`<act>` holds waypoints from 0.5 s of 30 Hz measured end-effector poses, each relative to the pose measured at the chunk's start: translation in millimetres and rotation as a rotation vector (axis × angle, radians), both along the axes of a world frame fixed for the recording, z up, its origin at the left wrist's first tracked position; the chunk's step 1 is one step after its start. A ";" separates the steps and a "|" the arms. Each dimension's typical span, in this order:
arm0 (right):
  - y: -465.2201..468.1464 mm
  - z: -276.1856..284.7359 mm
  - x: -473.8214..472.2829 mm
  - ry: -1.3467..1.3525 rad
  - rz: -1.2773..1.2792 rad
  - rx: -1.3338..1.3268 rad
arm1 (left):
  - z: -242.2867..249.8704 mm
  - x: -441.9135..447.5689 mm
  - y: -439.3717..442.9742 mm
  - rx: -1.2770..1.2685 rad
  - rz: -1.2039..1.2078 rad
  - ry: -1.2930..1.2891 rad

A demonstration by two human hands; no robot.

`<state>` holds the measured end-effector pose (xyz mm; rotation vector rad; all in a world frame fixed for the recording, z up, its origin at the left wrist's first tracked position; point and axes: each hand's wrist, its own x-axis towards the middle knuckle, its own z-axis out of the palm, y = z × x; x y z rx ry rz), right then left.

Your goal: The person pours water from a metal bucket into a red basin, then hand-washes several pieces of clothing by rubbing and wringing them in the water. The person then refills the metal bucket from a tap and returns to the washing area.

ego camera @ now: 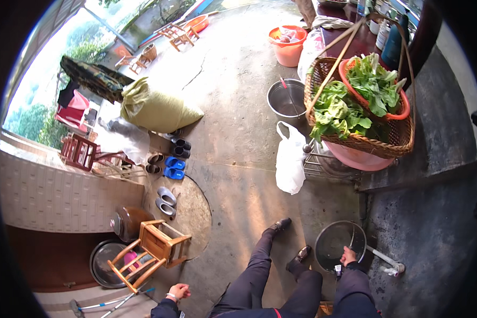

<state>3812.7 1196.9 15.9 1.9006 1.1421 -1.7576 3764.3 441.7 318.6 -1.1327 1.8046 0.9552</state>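
Observation:
My right hand (348,255) is closed on the thin wire handle of a dark metal bucket (329,248), at the lower right beside my foot. A small dark thing with a white label (338,269) shows near the rim, below that hand. My left hand (179,291) hangs at the lower left with fingers curled. Nothing shows in it, and a white band circles its wrist. A wooden chair (159,242) stands nearest to this hand, apart from it.
A wicker basket (359,143) of leafy greens rests above a pink basin (355,159) on a metal rack. A white plastic bag (291,163) hangs beside it. A white pipe (383,256) juts near the bucket. Slippers (175,167) and a full sack (159,107) are leftward.

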 end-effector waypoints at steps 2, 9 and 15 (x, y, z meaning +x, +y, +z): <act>-14.2 9.5 -16.0 -0.019 -0.001 0.001 | 2.3 42.0 -17.2 -0.044 0.029 -0.171; -109.1 82.4 -98.4 0.160 0.319 -0.119 | -14.8 86.5 -46.1 0.129 -0.073 -0.319; -226.0 124.5 -208.9 0.086 0.644 0.010 | -39.8 20.2 -55.2 0.117 0.280 -0.091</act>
